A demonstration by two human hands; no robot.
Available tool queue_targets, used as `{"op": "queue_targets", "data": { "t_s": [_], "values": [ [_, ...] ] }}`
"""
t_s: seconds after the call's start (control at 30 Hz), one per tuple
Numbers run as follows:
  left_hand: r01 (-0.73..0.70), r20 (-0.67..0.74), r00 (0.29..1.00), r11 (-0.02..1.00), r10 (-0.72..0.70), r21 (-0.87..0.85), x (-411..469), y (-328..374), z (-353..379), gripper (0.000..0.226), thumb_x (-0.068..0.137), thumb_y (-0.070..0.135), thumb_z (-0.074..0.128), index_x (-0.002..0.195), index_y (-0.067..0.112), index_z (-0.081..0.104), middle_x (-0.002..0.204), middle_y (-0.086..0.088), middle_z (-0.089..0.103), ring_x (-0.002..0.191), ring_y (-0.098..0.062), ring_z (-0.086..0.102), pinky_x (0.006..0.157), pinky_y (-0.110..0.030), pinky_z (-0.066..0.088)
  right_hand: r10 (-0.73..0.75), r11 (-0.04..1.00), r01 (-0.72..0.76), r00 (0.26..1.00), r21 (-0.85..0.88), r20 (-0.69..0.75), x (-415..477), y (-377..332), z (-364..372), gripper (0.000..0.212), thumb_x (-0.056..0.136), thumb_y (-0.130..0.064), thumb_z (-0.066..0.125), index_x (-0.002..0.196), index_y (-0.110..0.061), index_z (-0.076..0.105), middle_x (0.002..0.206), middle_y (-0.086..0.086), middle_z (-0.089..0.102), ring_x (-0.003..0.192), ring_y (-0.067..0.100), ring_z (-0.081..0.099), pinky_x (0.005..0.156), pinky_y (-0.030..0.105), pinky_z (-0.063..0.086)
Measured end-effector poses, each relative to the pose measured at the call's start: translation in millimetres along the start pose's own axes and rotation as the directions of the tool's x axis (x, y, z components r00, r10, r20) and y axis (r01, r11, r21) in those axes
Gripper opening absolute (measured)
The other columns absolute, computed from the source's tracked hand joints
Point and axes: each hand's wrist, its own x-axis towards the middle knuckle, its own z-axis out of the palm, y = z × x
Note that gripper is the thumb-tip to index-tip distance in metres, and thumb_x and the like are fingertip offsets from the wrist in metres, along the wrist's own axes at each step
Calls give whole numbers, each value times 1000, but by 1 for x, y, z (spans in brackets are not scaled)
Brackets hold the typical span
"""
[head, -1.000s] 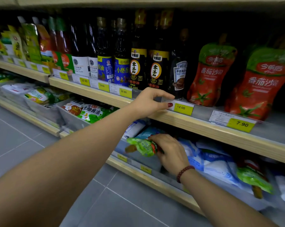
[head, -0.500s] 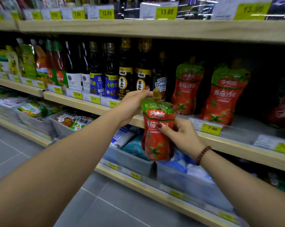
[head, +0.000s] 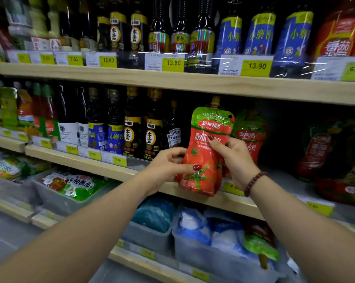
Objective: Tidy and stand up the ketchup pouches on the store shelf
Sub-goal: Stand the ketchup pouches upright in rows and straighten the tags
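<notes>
A red and green ketchup pouch (head: 205, 152) with a gold cap is held upright in front of the middle shelf (head: 115, 170). My left hand (head: 168, 168) grips its lower left side, thumb across the front. My right hand (head: 236, 158) holds its right edge, fingers curled onto the front. Behind my right hand a second ketchup pouch (head: 250, 131) stands on the shelf. Another pouch (head: 258, 246) lies flat in a bin on the lower shelf.
Dark sauce bottles (head: 131, 127) stand left of the pouches. More red pouches (head: 323, 152) sit in shadow at the right. Grey bins (head: 152, 237) with blue and white bags fill the lower shelf. The upper shelf (head: 193, 82) carries bottles and yellow price tags.
The pouch came up from the lower bin in my right hand. My left hand left the shelf edge and took the pouch's lower side. The view rose to show the upper shelf.
</notes>
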Motion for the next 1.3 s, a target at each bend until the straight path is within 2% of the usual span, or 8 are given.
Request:
{"op": "queue_targets", "data": {
  "t_s": [0.27,0.43,0.57,0.8,0.9,1.03,1.2,1.3],
  "values": [
    [-37,-86,996,999,34,-34,12,-3,7,41,53,32,82,91,25,71,94,-5,75,86,-23,72,61,-32,57,16,998,-19,999,-62,-45,7,2,2,8,85,-28,61,88,-22,65,92,-4,70,77,7,69,60,23,55],
    [-15,-118,993,1000,14,-6,22,3,-1,39,60,22,81,96,22,68,97,-4,74,90,-23,71,77,-43,57,-164,966,153,986,-207,-38,7,13,-10,11,85,-34,59,91,-28,67,90,-12,70,83,0,66,65,17,53],
    [-20,-161,987,1000,17,-17,34,4,-8,28,70,13,77,95,21,66,98,-6,74,89,-23,71,77,-44,56,-321,719,231,947,-656,-19,-13,47,-45,17,80,-43,58,84,-30,69,83,-17,68,78,0,62,71,30,54],
    [-62,-189,980,997,55,-34,57,2,-8,33,73,6,74,101,19,61,101,-7,72,94,-25,69,83,-47,55,-391,318,147,920,-937,12,-31,72,-64,13,69,-40,74,78,-32,70,82,-14,72,77,13,66,62,22,39],
    [-52,-180,982,999,50,-7,66,-5,-1,33,75,3,73,101,18,58,100,-9,71,93,-25,69,81,-45,55,-436,306,145,900,-941,-4,-30,73,-60,10,70,-39,74,74,-32,70,77,-13,71,72,15,66,59,23,38],
    [-48,-144,988,998,53,35,75,-11,5,30,77,3,71,99,17,56,91,-5,71,75,-10,71,56,-23,55,-507,294,200,862,-935,25,-32,77,-60,13,70,-39,76,73,-29,69,75,-11,71,68,17,66,58,24,44],
    [-20,-118,992,994,33,108,83,-17,2,43,78,-2,68,111,19,52,103,-8,68,91,-18,68,73,-35,57,-531,269,220,846,-938,46,-31,80,-60,13,71,-39,74,72,-29,67,71,-11,69,63,15,64,56,23,42],
    [-8,-67,998,986,19,165,83,-24,2,43,79,-2,67,112,20,51,102,-5,67,95,-17,66,77,-32,54,-529,266,223,847,-938,51,-32,82,-61,13,72,-40,73,73,-28,67,71,-11,69,63,15,64,55,24,44]
  ]
}}
